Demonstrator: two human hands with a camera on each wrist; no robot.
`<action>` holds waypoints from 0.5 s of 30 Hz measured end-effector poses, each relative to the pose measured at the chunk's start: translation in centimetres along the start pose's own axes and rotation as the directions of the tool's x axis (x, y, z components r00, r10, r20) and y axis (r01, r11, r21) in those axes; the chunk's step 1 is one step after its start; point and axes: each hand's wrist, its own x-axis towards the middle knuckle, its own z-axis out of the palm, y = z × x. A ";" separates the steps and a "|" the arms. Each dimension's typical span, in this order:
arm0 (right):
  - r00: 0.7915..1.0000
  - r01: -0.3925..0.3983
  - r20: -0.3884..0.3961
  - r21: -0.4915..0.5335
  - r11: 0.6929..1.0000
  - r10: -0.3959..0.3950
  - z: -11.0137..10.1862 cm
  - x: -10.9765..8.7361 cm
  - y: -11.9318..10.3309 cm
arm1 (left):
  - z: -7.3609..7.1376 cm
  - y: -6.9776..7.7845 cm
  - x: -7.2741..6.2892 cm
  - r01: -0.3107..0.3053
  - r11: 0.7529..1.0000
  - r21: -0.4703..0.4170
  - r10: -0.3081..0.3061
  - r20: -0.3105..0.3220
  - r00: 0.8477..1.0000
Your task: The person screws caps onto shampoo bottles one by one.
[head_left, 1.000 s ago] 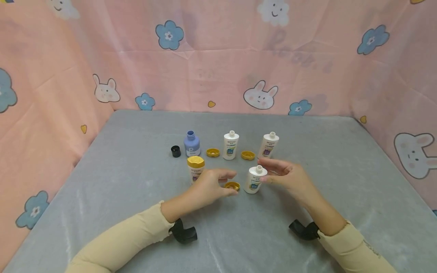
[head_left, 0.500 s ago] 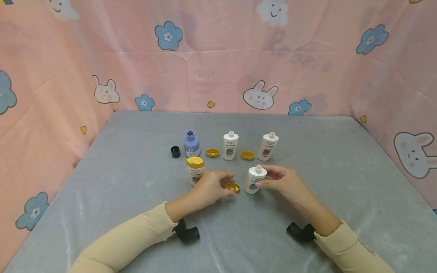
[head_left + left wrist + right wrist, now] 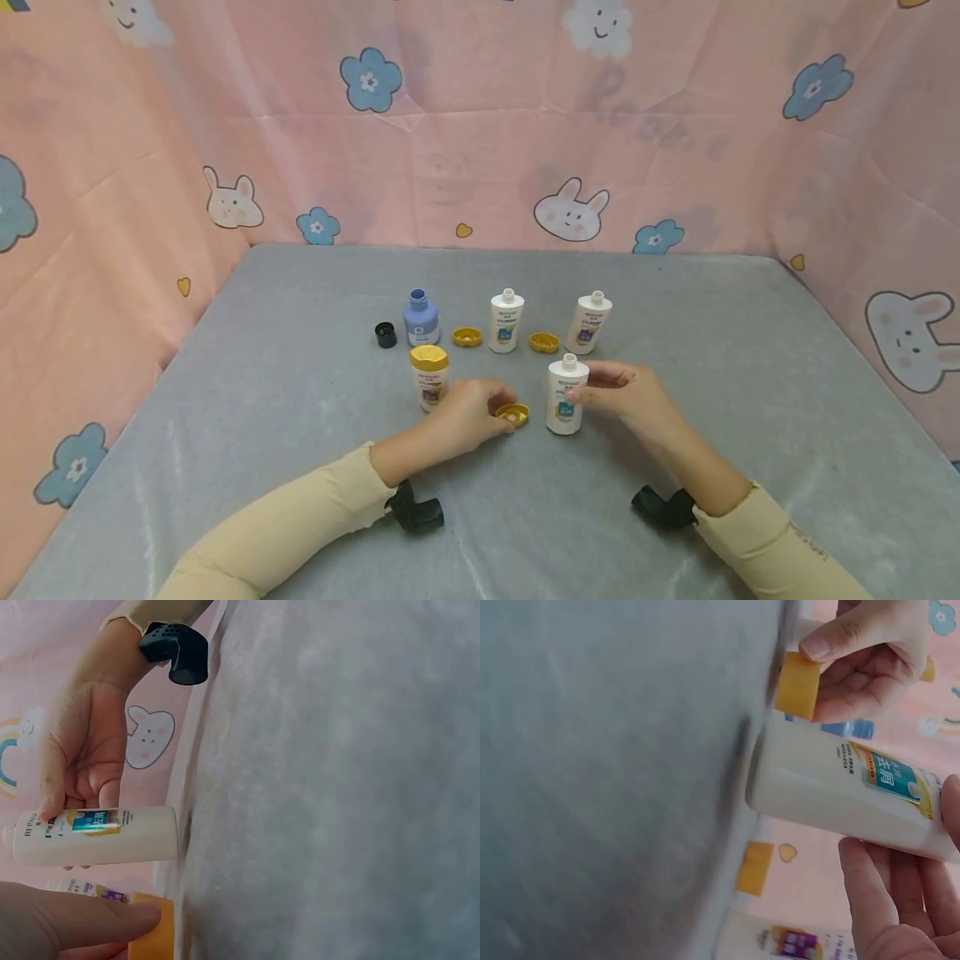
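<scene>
In the head view my left hand [image 3: 465,415] pinches a gold bottle cap [image 3: 513,415] between thumb and fingers, its hollow side facing up. My right hand [image 3: 636,403] grips an uncapped white shampoo bottle [image 3: 561,413] with a teal label, thumb on the front and fingers behind. The bottle stands upright, its bare neck [image 3: 570,360] pointing up, its base close over the grey table. A small gap separates the cap from the bottle. The right wrist view shows the same bottle [image 3: 810,780] large, with the pinched cap [image 3: 797,686] beside its base.
A gold-capped white bottle [image 3: 430,379] stands just behind my left hand. Farther back are a blue open bottle [image 3: 422,321], two open white bottles, one teal-labelled [image 3: 506,323] and one purple-labelled [image 3: 588,325], a black cap [image 3: 386,335] and gold caps [image 3: 467,337]. A pink curtain [image 3: 450,150] surrounds the grey tabletop [image 3: 315,333].
My left hand has closed its fingers on the gold cap and slightly tilted it. My right hand has taken hold of the white bottle and straightened it, shifting it a little to the right.
</scene>
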 end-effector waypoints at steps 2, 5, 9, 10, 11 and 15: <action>1.000 -0.015 -0.006 -0.045 0.999 0.015 -0.3 0.0 -0.4 | -0.2 0.3 0.0 0.008 1.000 -0.017 -0.008 -0.014 1.000; 1.000 -0.027 -0.017 -0.086 0.996 0.025 -0.8 0.0 -1.1 | -0.5 1.0 0.1 0.013 0.997 -0.073 -0.016 -0.048 0.999; 0.999 -0.006 -0.032 -0.079 0.997 0.004 -1.2 0.1 -2.2 | -1.1 1.9 0.2 -0.048 0.985 -0.165 0.031 -0.105 0.994; 0.999 0.003 -0.033 -0.068 0.998 -0.005 -1.3 0.1 -2.4 | -1.3 2.2 0.2 -0.068 0.980 -0.186 0.046 -0.120 0.992; 0.999 0.014 -0.034 -0.064 0.998 -0.016 -1.3 0.1 -2.6 | -1.4 2.4 0.2 -0.087 0.975 -0.202 0.059 -0.138 0.989; 0.999 0.031 -0.029 -0.071 0.997 -0.033 -1.5 0.0 -3.1 | -1.8 3.0 0.3 -0.109 0.959 -0.262 0.061 -0.188 0.980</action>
